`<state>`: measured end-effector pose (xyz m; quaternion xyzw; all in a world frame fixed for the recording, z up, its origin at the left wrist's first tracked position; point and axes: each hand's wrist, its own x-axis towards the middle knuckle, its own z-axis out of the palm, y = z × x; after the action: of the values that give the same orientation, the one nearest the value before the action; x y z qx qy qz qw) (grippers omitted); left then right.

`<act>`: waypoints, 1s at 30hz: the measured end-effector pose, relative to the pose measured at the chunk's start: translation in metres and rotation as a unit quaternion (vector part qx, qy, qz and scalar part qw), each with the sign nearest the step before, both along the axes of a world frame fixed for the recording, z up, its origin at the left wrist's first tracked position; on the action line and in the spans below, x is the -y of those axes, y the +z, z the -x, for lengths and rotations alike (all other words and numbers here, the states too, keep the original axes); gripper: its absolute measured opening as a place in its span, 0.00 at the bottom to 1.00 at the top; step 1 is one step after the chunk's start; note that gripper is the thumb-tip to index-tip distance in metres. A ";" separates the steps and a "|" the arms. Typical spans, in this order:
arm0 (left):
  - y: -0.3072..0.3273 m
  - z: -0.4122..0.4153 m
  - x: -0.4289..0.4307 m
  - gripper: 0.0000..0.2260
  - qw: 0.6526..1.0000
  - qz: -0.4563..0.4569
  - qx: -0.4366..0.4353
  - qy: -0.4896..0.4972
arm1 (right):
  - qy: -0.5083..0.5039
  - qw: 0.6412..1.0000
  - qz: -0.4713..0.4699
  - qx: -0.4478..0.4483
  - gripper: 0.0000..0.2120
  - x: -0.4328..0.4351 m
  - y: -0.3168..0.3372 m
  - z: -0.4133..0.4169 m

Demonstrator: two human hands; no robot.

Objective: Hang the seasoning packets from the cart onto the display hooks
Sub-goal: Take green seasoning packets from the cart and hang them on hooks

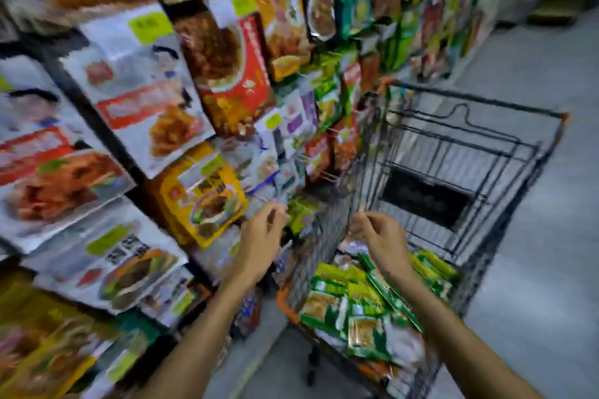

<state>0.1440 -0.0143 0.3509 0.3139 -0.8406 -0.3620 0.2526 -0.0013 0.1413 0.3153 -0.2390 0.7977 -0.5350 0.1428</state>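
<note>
The whole view is smeared with motion blur. A black wire cart (pixel 486 100) stands on the grey floor (pixel 538 236) at the right, close against the display (pixel 136 84), a rack that fills the left side and is hung all over with food and seasoning packs.

The seasoning packets (pixel 343 298), green and yellow, lie in a loose heap in the near end of the cart. Its far end shows bare wire and a dark panel.

The left hand (pixel 261 238) reaches to the display at mid height. Its fingers (pixel 275 209) are curled together just beside a small green packet (pixel 303 215) hanging there. I cannot tell whether they pinch it or only touch it.

The right hand (pixel 382 238) hangs over the cart's left wall, above the heap and apart from it. Its fingers (pixel 363 220) are curled in toward the thumb, and the blur hides whether anything is held between them.

Thin metal hooks (pixel 324 175) jut from the rack just beyond the hands.
</note>
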 end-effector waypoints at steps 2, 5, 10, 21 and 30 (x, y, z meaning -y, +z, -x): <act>-0.036 0.030 -0.003 0.08 0.998 -0.035 0.037 -0.036 | -0.060 0.997 -0.033 0.038 0.13 -0.028 -0.036 0.018; -0.090 0.069 -0.003 0.10 0.983 -0.122 0.102 -0.093 | -0.144 0.983 -0.092 0.070 0.14 -0.058 -0.086 0.034; -0.177 0.106 -0.004 0.10 0.959 -0.134 0.204 -0.147 | -0.208 0.952 -0.194 0.111 0.15 -0.071 -0.167 0.037; -0.329 0.107 -0.002 0.07 0.891 -0.164 0.410 -0.107 | -0.201 0.880 -0.334 0.271 0.11 -0.062 -0.317 0.006; -0.367 0.097 -0.019 0.19 0.867 -0.129 0.479 0.035 | -0.183 0.863 -0.399 0.248 0.24 -0.049 -0.352 -0.017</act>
<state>0.0467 0.0048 -0.0161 0.5082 -0.7922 -0.2635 -0.2115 0.0160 0.1902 -0.0363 0.1296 0.9106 -0.2292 0.3186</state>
